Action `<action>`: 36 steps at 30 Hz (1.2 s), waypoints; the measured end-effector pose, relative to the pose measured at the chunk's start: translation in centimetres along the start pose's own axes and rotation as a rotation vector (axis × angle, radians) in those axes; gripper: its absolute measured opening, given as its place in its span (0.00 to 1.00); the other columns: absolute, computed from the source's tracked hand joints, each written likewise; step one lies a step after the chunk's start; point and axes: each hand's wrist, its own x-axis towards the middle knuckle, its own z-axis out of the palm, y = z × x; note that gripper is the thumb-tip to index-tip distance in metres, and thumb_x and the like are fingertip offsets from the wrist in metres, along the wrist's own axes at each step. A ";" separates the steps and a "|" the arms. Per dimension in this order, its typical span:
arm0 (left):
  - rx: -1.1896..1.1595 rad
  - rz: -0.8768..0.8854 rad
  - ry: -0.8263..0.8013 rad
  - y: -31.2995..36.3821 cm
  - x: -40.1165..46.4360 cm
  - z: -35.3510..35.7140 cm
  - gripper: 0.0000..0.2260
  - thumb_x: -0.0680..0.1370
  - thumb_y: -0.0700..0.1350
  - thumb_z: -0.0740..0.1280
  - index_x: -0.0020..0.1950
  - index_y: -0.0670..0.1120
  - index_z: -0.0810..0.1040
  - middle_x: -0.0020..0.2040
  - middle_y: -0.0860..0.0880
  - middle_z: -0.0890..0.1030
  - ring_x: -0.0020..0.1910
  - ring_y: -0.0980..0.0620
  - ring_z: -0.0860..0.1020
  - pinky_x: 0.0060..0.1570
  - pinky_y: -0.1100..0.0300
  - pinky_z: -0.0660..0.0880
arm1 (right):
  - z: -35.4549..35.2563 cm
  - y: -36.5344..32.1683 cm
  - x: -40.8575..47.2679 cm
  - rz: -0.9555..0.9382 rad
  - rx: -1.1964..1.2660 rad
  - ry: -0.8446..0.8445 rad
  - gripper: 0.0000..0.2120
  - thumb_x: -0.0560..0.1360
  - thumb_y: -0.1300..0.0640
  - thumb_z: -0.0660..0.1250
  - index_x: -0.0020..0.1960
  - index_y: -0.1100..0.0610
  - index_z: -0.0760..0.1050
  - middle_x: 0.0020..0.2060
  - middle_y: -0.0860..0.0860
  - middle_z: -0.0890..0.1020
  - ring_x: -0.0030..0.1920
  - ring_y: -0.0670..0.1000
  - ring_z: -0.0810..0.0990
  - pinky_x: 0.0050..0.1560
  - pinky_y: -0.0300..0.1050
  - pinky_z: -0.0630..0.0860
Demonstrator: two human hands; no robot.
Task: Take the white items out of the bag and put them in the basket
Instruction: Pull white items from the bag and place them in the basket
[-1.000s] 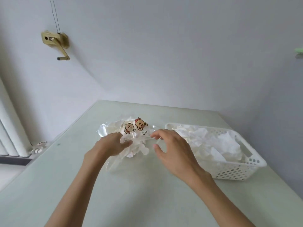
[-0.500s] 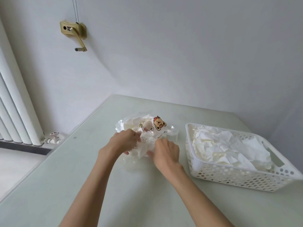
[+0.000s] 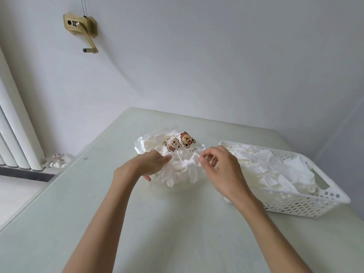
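Note:
A clear plastic bag [image 3: 157,143] printed with cartoon bears lies in the middle of the pale green table, stuffed with white gloves. My left hand [image 3: 146,164] grips the bag's near edge. My right hand [image 3: 220,166] pinches a white glove [image 3: 192,168] between thumb and fingers, partly drawn out of the bag's mouth, its fingers hanging down onto the table. To the right stands a white perforated basket [image 3: 307,203], holding several crumpled white gloves [image 3: 275,170].
The table [image 3: 98,223] meets the wall at the back, its left edge dropping off toward a white radiator [image 3: 15,134] with a valve [image 3: 57,160]. A brass hand crank [image 3: 82,28] hangs on the wall above.
My right hand has risen from the bag's mouth and moved right, drawing a glove out. The view has swung left and then back. My left hand stays on the bag.

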 end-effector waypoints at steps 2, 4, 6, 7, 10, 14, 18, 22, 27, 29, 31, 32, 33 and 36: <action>0.042 0.003 0.015 0.2 -0.3 -0.1 0.24 0.81 0.62 0.52 0.57 0.45 0.77 0.52 0.46 0.76 0.46 0.44 0.82 0.58 0.52 0.75 | -0.5 0.4 0.2 0.030 0.138 -0.017 0.04 0.77 0.55 0.65 0.44 0.52 0.76 0.42 0.43 0.78 0.42 0.42 0.77 0.41 0.35 0.70; 0.072 0.003 0.029 0.4 -0.6 0.0 0.23 0.79 0.64 0.54 0.57 0.49 0.78 0.53 0.51 0.76 0.43 0.47 0.82 0.58 0.54 0.74 | -0.8 0.2 0.1 0.068 0.251 -0.133 0.05 0.78 0.56 0.64 0.44 0.54 0.75 0.39 0.43 0.80 0.41 0.42 0.79 0.41 0.35 0.72; 0.091 0.006 0.030 0.7 -0.9 0.0 0.21 0.78 0.65 0.55 0.59 0.55 0.77 0.53 0.55 0.73 0.40 0.49 0.81 0.59 0.55 0.73 | -0.7 -0.1 -0.1 0.076 0.295 -0.218 0.05 0.78 0.58 0.64 0.43 0.54 0.75 0.37 0.44 0.81 0.38 0.44 0.82 0.40 0.42 0.75; 0.098 0.007 0.027 0.9 -1.2 -0.1 0.21 0.78 0.66 0.55 0.60 0.56 0.76 0.52 0.55 0.72 0.37 0.50 0.80 0.58 0.56 0.73 | -0.8 -0.2 -0.1 0.069 0.298 -0.172 0.05 0.78 0.58 0.65 0.43 0.54 0.75 0.38 0.44 0.81 0.36 0.45 0.83 0.40 0.44 0.76; 0.073 0.006 0.043 0.8 -1.3 -0.3 0.21 0.77 0.67 0.55 0.61 0.57 0.75 0.50 0.54 0.73 0.38 0.50 0.81 0.58 0.56 0.73 | -1.7 -0.5 0.3 0.085 0.349 -0.046 0.05 0.79 0.60 0.64 0.44 0.56 0.75 0.38 0.46 0.82 0.35 0.44 0.83 0.39 0.41 0.77; 0.189 0.001 0.143 0.4 -1.2 -0.6 0.19 0.77 0.66 0.59 0.62 0.59 0.76 0.57 0.55 0.78 0.57 0.47 0.78 0.58 0.58 0.70 | -3.5 -1.4 0.2 0.088 0.579 -0.068 0.05 0.80 0.62 0.61 0.46 0.59 0.73 0.36 0.51 0.83 0.38 0.51 0.85 0.38 0.37 0.78; 0.140 0.113 0.151 1.3 -1.9 -1.2 0.21 0.77 0.58 0.66 0.69 0.55 0.72 0.67 0.52 0.74 0.61 0.46 0.75 0.57 0.57 0.71 | -5.3 -2.0 -0.2 0.141 0.693 -0.068 0.06 0.80 0.60 0.60 0.51 0.63 0.72 0.39 0.59 0.84 0.41 0.51 0.86 0.40 0.35 0.79; -0.079 0.307 0.073 2.5 -3.2 -1.9 0.19 0.80 0.58 0.60 0.68 0.54 0.73 0.66 0.55 0.74 0.64 0.50 0.75 0.57 0.58 0.71 | -5.8 -1.9 -0.3 0.240 0.767 -0.063 0.06 0.81 0.59 0.59 0.50 0.60 0.72 0.43 0.62 0.84 0.42 0.52 0.86 0.42 0.36 0.80; -0.415 0.280 0.061 5.9 -4.8 -1.3 0.29 0.81 0.62 0.46 0.50 0.44 0.81 0.48 0.47 0.80 0.44 0.54 0.79 0.47 0.60 0.74 | -7.2 -1.9 -0.1 0.246 1.073 -0.107 0.07 0.81 0.58 0.57 0.52 0.61 0.70 0.47 0.61 0.84 0.51 0.57 0.84 0.53 0.44 0.80; -0.318 0.197 0.035 6.2 -5.1 -1.2 0.37 0.78 0.66 0.44 0.53 0.36 0.79 0.42 0.40 0.76 0.33 0.55 0.75 0.37 0.61 0.71 | -7.9 -1.8 -0.1 0.223 1.230 -0.111 0.08 0.80 0.59 0.56 0.52 0.62 0.72 0.50 0.60 0.84 0.52 0.57 0.84 0.52 0.44 0.80; -0.287 0.168 -0.016 5.9 -5.2 -1.3 0.42 0.69 0.73 0.42 0.48 0.41 0.81 0.41 0.45 0.80 0.38 0.52 0.76 0.42 0.58 0.71 | -8.7 -1.8 -0.2 0.212 1.309 -0.127 0.12 0.79 0.58 0.56 0.53 0.64 0.74 0.52 0.59 0.84 0.52 0.56 0.84 0.50 0.43 0.80; -0.313 0.173 -0.025 6.0 -5.5 -1.6 0.42 0.66 0.74 0.41 0.46 0.43 0.81 0.43 0.49 0.81 0.42 0.51 0.77 0.45 0.56 0.72 | -9.0 -1.7 -0.2 0.215 1.342 -0.126 0.13 0.79 0.58 0.56 0.53 0.64 0.76 0.52 0.59 0.84 0.53 0.55 0.83 0.50 0.43 0.80; -0.335 0.201 -0.015 6.1 -5.7 -1.7 0.41 0.66 0.73 0.41 0.47 0.45 0.81 0.46 0.51 0.82 0.47 0.51 0.78 0.49 0.57 0.73 | -9.4 -1.6 -0.1 0.225 1.381 -0.120 0.14 0.79 0.58 0.55 0.52 0.64 0.78 0.53 0.58 0.83 0.53 0.55 0.83 0.50 0.43 0.80; -0.394 0.399 0.000 6.9 -6.3 -1.3 0.31 0.76 0.66 0.41 0.56 0.52 0.79 0.53 0.62 0.78 0.52 0.66 0.76 0.48 0.77 0.70 | -10.5 -1.7 -0.2 0.233 1.475 -0.105 0.21 0.81 0.59 0.53 0.46 0.60 0.84 0.54 0.56 0.84 0.52 0.52 0.83 0.49 0.42 0.80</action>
